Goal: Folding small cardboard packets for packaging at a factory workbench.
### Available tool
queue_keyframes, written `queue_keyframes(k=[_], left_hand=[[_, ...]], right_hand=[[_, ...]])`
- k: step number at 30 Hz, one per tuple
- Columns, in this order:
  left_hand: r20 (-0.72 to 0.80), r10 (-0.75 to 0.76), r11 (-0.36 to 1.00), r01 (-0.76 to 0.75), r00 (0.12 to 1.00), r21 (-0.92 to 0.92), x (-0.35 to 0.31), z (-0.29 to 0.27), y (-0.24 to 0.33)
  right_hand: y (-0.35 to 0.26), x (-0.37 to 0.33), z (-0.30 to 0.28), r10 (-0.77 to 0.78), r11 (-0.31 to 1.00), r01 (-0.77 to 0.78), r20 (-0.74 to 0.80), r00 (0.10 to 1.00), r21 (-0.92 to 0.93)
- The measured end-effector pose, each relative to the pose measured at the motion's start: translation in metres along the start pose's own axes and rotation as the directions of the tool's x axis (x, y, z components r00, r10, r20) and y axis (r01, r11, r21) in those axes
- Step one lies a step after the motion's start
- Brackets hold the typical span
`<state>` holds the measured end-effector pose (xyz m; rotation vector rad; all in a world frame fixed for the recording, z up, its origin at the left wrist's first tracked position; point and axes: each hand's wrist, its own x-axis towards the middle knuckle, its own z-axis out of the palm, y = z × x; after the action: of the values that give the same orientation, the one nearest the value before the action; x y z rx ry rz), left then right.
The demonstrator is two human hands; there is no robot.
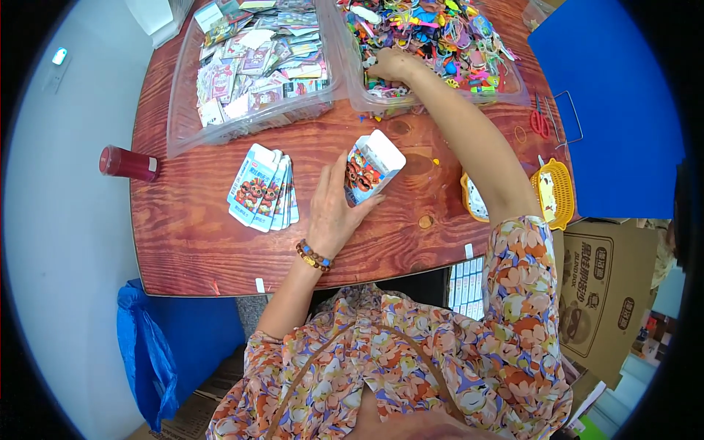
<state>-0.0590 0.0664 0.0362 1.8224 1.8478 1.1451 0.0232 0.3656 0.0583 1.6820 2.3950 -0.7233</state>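
My left hand [334,209] grips a small blue-and-white cardboard box [363,174] with red cartoon figures. The box's end flap stands up, and it is tilted just above the table. Up at the far right, my right hand [394,66] reaches into a clear plastic bin [510,95] heaped with small colorful toys [429,37]. Its fingers are bent down among the toys; what they pinch is too small to make out. Left of my left hand, a fanned stack of similar flat boxes [257,189] lies on the wooden table [191,249].
Another clear bin [176,121] at the far left holds many small card packets [257,62]. A dark red jar [130,163] sits at the left edge. To the right are red-handled scissors [540,123], yellow baskets [563,194] and a blue panel [609,110]. A cardboard carton [609,293] stands below.
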Motion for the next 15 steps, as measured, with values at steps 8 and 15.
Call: queue_keyframes(k=[8, 15], left_hand=[[0.022, -0.010, 0.999, 0.011, 1.000, -0.043, -0.010, 0.001, 0.008], [0.026, -0.002, 1.000, 0.002, 1.000, -0.004, -0.013, -0.001, 0.002]], right_hand=[[0.018, -0.006, -0.008, -0.080, 0.972, 0.064, 0.062, 0.995, 0.225], [0.031, -0.042, -0.043, -0.139, 0.973, 0.134, 0.018, 0.990, 0.190]])
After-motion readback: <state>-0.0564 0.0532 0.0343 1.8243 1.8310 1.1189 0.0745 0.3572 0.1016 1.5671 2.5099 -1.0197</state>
